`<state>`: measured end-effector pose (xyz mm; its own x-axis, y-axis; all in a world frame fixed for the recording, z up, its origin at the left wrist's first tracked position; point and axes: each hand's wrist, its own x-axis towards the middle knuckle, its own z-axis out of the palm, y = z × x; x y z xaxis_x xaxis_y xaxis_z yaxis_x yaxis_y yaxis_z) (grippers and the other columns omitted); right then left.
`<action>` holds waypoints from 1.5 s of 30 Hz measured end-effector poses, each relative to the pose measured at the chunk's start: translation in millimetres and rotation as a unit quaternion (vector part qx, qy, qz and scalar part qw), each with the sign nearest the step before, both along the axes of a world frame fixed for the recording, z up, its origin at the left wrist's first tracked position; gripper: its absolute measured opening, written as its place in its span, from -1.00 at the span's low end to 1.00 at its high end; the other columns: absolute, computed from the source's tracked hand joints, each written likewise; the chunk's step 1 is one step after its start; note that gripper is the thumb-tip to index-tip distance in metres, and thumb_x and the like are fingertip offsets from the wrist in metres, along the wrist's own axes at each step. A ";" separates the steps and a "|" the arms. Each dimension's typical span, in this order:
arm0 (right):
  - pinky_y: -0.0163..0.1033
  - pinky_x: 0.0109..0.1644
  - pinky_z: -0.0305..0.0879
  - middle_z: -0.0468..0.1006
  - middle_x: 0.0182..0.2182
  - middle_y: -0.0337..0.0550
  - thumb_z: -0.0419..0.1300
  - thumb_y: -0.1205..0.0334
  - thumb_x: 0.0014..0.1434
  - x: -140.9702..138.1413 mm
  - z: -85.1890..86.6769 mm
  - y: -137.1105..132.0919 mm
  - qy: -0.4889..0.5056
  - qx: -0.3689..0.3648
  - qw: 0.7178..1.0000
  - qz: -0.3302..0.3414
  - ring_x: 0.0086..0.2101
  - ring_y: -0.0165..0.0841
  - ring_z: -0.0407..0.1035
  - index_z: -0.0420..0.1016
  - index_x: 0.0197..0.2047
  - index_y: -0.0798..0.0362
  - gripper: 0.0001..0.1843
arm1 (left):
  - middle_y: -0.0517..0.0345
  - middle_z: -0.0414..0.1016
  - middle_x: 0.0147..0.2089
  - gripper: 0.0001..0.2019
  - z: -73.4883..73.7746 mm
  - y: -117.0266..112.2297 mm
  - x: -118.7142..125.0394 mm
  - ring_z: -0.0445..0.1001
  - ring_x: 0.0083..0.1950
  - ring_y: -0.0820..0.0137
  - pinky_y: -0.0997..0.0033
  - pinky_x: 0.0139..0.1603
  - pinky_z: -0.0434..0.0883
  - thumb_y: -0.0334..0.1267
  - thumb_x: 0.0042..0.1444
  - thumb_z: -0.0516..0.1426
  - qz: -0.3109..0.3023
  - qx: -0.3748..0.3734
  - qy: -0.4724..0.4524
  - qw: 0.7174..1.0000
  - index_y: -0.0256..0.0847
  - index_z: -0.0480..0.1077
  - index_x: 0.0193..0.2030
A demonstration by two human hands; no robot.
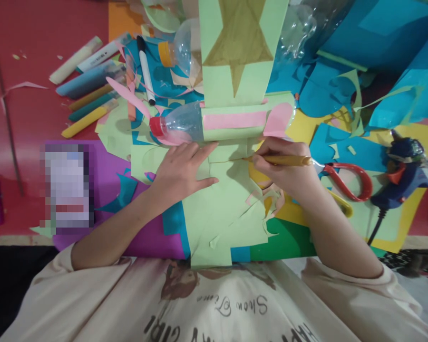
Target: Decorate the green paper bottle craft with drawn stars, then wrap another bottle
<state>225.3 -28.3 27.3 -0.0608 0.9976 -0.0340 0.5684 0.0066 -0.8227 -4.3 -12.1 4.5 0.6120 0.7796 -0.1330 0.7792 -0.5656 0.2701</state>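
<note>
The open left hand (180,173) is bracing the pale green, ragged-edged paper sheet (224,204) by the near edge of the red bench (28,118) while the right hand (283,159) is gripping a slim gold-brown plastic marker (288,161), the thin line (223,162) likely needing firm bracing and light, even strokes.

A hand could pass over bare red at the worktop's (57,19) far left corner. Before the near edge, flat green paper (228,213) leaves a low lane between left grip (185,168) and right grip (283,159). Beyond, a sideways paper-wrapped bottle (233,120) blocks; markers (89,78) obstruct leftward, scissors (366,185) and a corded tool (395,190) toward the right edge.
</note>
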 end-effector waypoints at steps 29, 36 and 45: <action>-0.24 -0.46 0.33 0.49 -0.56 -0.24 0.22 0.23 0.10 7.1 -17.2 -30.1 0.073 0.022 0.994 -0.081 -0.52 -0.38 0.37 0.48 -0.42 0.00 -0.92 | -0.12 0.48 -0.05 -0.32 0.3 -3.0 -2.6 0.43 0.05 0.06 0.12 0.08 0.34 0.08 0.19 0.15 -0.020 0.042 -0.027 0.999 -0.30 0.21 0.32; -0.25 -0.50 0.31 0.47 -0.57 -0.26 0.22 0.28 0.01 2.9 -20.5 -28.4 0.076 0.017 0.991 -0.107 -0.55 -0.39 0.33 0.41 -0.45 0.00 -0.95 | -0.07 0.48 -0.02 -0.34 -0.1 -3.5 -2.4 0.42 0.08 0.10 0.16 0.13 0.31 0.08 0.18 0.16 -0.011 0.038 -0.031 0.999 -0.23 0.20 0.32; -0.26 -0.57 0.19 0.35 -0.65 -0.31 0.21 0.27 0.01 2.9 -17.4 -29.2 0.063 0.021 0.990 -0.122 -0.60 -0.40 0.22 0.34 -0.48 -0.05 -0.90 | -0.09 0.47 -0.01 -0.34 0.2 -3.3 -2.5 0.41 0.09 0.08 0.12 0.13 0.30 0.07 0.19 0.15 -0.007 0.021 -0.038 0.999 -0.23 0.19 0.33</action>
